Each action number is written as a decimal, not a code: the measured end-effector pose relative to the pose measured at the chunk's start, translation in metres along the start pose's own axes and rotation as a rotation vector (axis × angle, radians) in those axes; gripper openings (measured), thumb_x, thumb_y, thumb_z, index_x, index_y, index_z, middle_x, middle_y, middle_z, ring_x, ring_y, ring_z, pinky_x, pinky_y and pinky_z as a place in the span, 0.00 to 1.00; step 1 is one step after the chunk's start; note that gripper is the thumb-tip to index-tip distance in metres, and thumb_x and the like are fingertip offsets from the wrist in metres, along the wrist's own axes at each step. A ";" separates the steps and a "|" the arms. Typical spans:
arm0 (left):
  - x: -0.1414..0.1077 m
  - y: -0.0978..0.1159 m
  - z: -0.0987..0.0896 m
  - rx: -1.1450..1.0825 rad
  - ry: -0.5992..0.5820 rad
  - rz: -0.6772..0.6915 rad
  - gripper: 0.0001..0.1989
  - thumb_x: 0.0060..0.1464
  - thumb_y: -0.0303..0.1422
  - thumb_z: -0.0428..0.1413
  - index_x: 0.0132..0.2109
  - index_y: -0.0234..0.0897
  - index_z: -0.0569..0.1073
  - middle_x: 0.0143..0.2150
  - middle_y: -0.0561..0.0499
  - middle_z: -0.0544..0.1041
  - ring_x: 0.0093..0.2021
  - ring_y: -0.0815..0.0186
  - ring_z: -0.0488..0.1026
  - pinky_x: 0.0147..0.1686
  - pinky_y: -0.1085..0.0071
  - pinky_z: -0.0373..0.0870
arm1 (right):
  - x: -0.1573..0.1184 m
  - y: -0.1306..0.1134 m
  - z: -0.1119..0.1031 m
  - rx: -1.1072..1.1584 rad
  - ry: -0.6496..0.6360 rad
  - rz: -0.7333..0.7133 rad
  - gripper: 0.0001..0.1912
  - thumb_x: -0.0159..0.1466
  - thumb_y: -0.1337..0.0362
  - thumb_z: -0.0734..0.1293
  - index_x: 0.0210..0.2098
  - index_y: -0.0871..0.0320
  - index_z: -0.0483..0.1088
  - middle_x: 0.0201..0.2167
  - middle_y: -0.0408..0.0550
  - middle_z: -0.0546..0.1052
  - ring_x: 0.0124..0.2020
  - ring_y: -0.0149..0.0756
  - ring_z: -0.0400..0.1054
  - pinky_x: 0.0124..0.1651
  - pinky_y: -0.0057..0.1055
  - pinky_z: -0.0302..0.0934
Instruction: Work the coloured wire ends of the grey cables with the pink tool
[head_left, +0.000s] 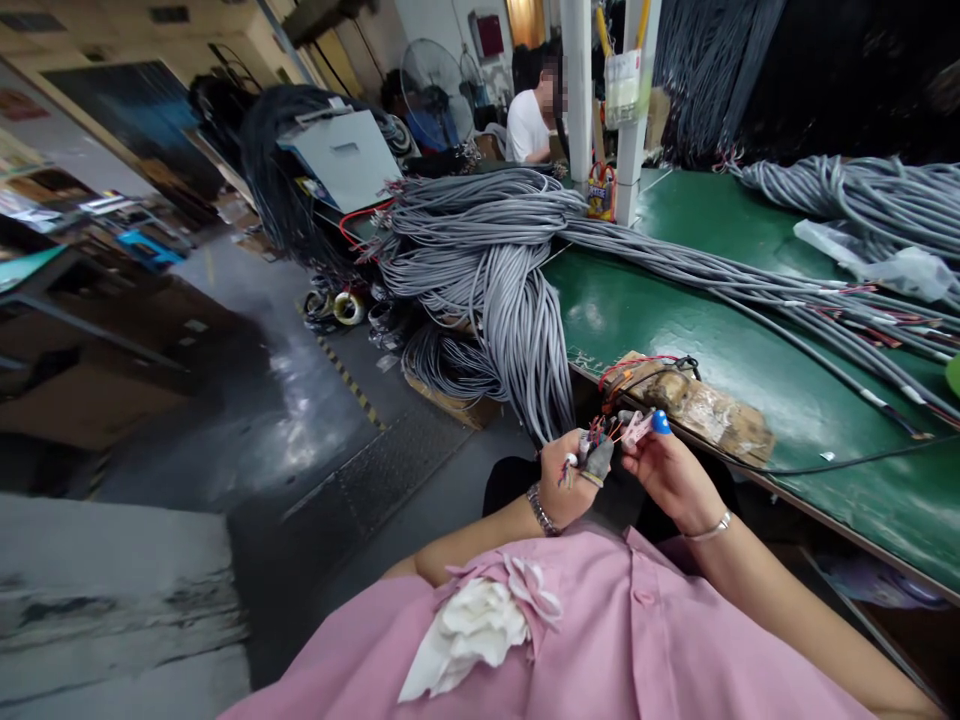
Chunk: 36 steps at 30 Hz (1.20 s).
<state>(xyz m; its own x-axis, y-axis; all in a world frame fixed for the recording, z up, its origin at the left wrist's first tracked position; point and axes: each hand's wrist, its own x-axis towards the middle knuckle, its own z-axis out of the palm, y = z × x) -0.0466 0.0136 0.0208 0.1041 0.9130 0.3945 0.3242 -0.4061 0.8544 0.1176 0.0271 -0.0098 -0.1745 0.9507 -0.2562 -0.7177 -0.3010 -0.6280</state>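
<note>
My left hand point(564, 485) is closed around a bunch of thin coloured wires point(598, 434), whose ends stick out on both sides of the fingers. A grey cover sits on its thumb. Close by on the right, my right hand point(671, 478) pinches a small pale pink piece point(636, 428) against the wires; its exact kind is too small to make out. A blue cover with white spots sits on one fingertip of that hand. Both hands are above my lap, just off the table edge. The fingers partly hide where the wires meet the pink piece.
A taped wooden block point(697, 405) with red and black leads lies at the edge of the green table point(645, 300). Thick grey cable bundles point(517, 290) hang over the table's left end. More cables point(847, 190) lie at right. A person point(529, 120) sits behind a white post.
</note>
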 end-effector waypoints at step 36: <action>-0.013 -0.005 -0.001 -0.337 0.052 -0.241 0.14 0.53 0.43 0.57 0.33 0.34 0.71 0.21 0.52 0.73 0.20 0.71 0.69 0.22 0.75 0.67 | -0.018 0.007 -0.007 -0.032 -0.168 0.097 0.09 0.57 0.63 0.71 0.37 0.56 0.75 0.33 0.45 0.76 0.29 0.30 0.66 0.33 0.27 0.63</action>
<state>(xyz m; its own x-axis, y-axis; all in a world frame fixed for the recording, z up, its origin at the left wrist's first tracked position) -0.0507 0.0038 0.0124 0.0129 0.9839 0.1785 0.0069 -0.1786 0.9839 0.1204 0.0073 -0.0147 -0.3542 0.9153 -0.1918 -0.6703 -0.3915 -0.6304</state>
